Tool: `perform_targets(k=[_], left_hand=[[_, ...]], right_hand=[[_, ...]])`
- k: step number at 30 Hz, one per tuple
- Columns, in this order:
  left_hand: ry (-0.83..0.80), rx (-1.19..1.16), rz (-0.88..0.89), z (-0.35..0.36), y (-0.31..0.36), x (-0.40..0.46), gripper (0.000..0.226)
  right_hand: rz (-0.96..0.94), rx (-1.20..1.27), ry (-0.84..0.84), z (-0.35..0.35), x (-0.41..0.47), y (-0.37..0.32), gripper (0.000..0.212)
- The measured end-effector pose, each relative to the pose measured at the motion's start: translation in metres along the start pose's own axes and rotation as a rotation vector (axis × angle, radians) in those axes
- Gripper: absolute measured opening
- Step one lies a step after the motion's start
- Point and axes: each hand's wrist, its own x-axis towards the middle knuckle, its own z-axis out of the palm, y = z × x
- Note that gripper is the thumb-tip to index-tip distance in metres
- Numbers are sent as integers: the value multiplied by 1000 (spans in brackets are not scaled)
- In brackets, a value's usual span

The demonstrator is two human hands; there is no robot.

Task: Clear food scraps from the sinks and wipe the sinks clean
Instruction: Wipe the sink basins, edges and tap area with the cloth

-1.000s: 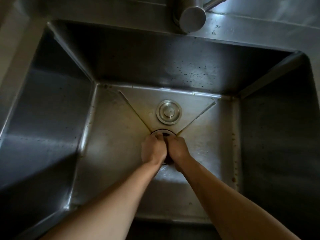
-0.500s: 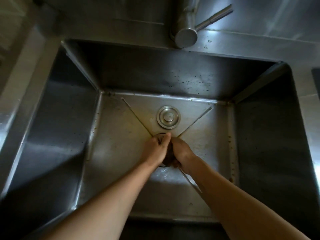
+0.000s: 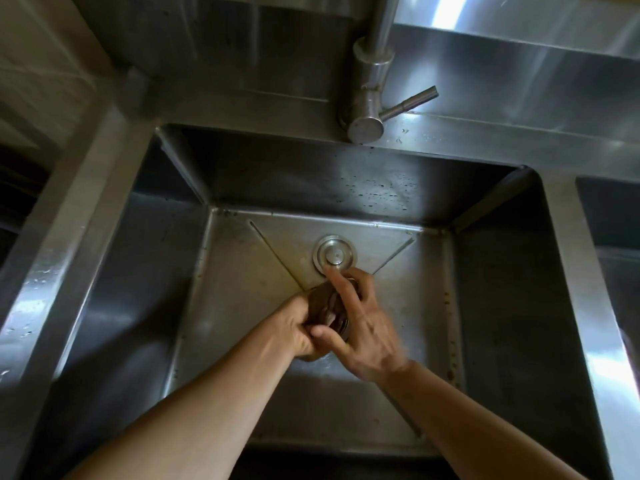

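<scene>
Head view: left hand (image 3: 298, 327) grips strainer (image 3: 323, 306); right hand (image 3: 363, 327) pinches its far side.

Both hands (image 3: 294, 327) (image 3: 363, 327) grip strainer basket (image 3: 323, 306) over sink (image 3: 242, 278) floor; plug (image 3: 334, 257) behind.

Dim, warm light; glare streaks the steel backsplash (image 3: 519, 36) at upper right. The sink (image 3: 242, 375) walls fall into shadow, edges bow outward, and the right hand (image 3: 363, 327) blurs slightly.
</scene>
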Motion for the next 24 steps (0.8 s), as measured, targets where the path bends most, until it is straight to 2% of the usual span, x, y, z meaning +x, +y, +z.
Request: perform_targets(k=[1,3,4,6,9,11,14,19,24], left_hand=[[37,20,1,0,-3,0,11],[161,70,29,-4,-9,5,43],[192,105,55,-3,-12,6,49],[242,206,173,5,-18,3,46],[362,204,371,15,-18,4,38],[481,274,506,15,-14,15,34],[618,492,665,11,-12,23,44],[695,700,851,11,-12,31,40],[706,832,1021,5,-8,45,36]], right_hand=[[-6,-30,54,3,1,0,74],[55,-27,164,9,3,0,65],[111,-3,195,11,5,-1,58],[246,104,218,18,8,-2,42],[458,352,259,28,14,-5,20],[557,518,289,34,18,-4,23],[696,691,262,37,26,1,27],[923,908,141,39,37,15,23],[1161,1006,17,42,49,25,25]])
